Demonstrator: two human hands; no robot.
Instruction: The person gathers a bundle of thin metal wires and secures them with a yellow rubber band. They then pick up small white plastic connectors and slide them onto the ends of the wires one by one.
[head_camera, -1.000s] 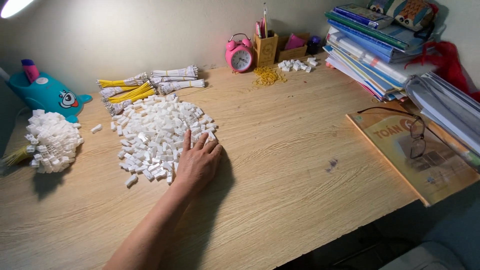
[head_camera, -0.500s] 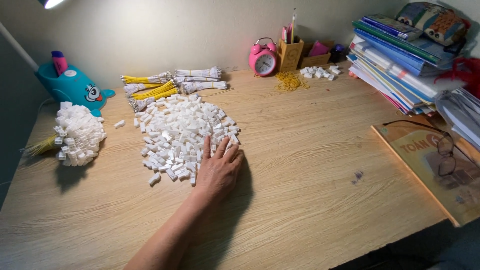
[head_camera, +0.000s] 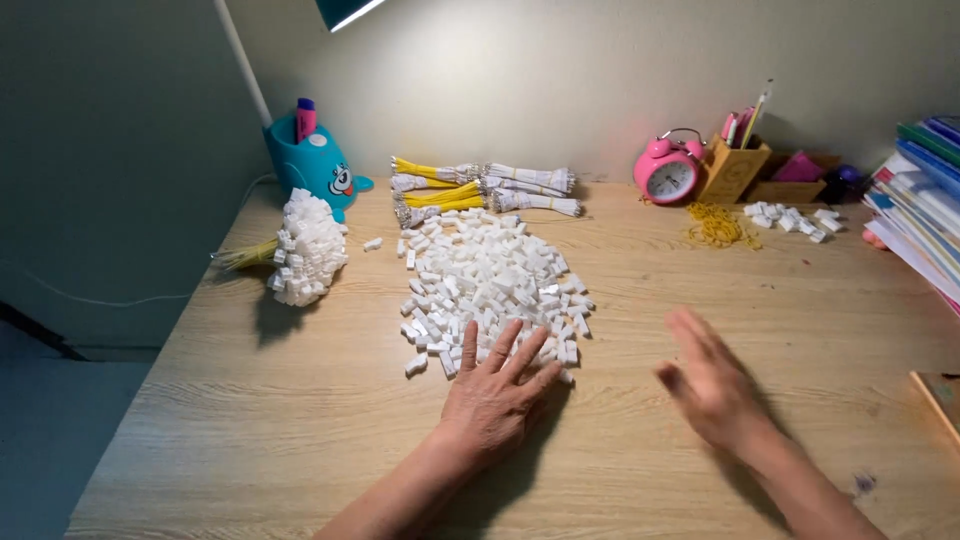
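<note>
At far left I see a bundle of yellow wires (head_camera: 305, 250) capped with white plastic connectors, lying beside a teal pen holder (head_camera: 312, 165). My left hand (head_camera: 493, 392) lies flat, palm down, fingers spread and gripping nothing, its fingertips touching the near edge of the heap of small white blocky connectors (head_camera: 490, 285) on the pale wood-grain desk (head_camera: 250, 430). Beyond the heap lie tied wire bundles (head_camera: 485, 188). My right hand (head_camera: 712, 385), motion-blurred, hovers open and empty to the right of the heap, apart from it.

Wooden desk (head_camera: 300, 420) bears white plastic pieces (head_camera: 490, 285), wire bundles (head_camera: 480, 188), alarm clock (head_camera: 668, 172).
</note>
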